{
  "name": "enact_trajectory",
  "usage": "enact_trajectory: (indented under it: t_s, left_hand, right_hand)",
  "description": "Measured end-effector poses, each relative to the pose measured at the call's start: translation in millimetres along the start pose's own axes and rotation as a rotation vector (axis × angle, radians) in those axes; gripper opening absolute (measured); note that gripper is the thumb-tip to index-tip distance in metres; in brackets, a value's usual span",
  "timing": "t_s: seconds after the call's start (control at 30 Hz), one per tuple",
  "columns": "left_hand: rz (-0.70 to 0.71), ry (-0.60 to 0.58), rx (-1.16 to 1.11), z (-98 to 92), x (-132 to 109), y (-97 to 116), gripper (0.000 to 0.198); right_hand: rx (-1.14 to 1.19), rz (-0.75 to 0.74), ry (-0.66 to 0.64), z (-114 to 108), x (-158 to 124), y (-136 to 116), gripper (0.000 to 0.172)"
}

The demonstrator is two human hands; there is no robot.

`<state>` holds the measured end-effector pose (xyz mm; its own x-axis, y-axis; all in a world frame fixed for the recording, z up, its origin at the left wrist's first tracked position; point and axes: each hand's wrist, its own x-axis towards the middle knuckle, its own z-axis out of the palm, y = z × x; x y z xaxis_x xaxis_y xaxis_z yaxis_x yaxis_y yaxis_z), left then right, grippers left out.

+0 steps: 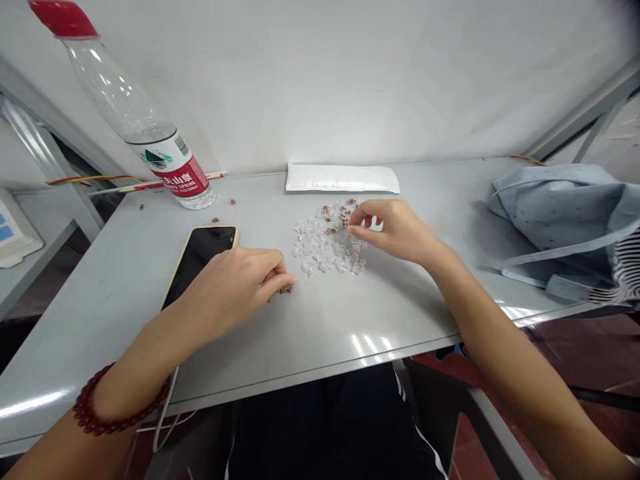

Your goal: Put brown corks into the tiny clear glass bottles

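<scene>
My left hand (253,277) rests low over the table, its fingers pinched together above a small heap of brown bits (286,289); whether a bit is between them is hidden. At the right edge of a spread of small clear plastic pieces (320,248) is my right hand (385,227), thumb and index finger close together. What its fingertips hold, if anything, is too small to name. More brown crumb-like bits (345,212) lie among the clear pieces, mostly at the back near my right fingertips.
A phone (200,257) with a cable lies beside my left forearm. Behind it stands a water bottle (183,167) with a red cap. A white packet (343,179) lies against the wall. Light blue cloth (560,207) covers the right end of the grey table (350,333).
</scene>
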<state>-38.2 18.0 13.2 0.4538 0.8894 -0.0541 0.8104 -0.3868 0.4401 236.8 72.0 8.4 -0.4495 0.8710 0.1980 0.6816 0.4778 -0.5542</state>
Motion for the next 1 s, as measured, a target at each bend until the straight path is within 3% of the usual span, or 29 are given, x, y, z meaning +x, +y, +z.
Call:
enact_trajectory:
  t_s: [0.17,0.3,0.53,0.73,0.87,1.0]
  left_hand:
    - [0.019,0.041,0.013,-0.6,-2,1,0.036]
    - [-0.013,0.018,0.002,-0.2,-2,3,0.037]
    - [-0.014,0.044,-0.001,2.2,-1,10,0.031]
    - [0.189,0.185,0.035,11.7,-1,14,0.029]
    - [0.383,0.303,0.101,15.9,-2,14,0.026]
    - [0.415,0.299,0.112,14.8,-2,14,0.024]
  right_hand:
    - [-0.148,0.097,-0.054,8,4,6,0.018]
    - [-0.161,0.045,-0.103,14,5,8,0.006]
    - [0.049,-0.112,0.026,16,1,-4,0.004]
    - [0.405,-0.292,-0.106,28,-8,-34,0.009]
    - [0.394,-0.314,-0.159,31,-11,-39,0.012]
    - [0.360,-0.327,-0.149,30,-11,-36,0.011]
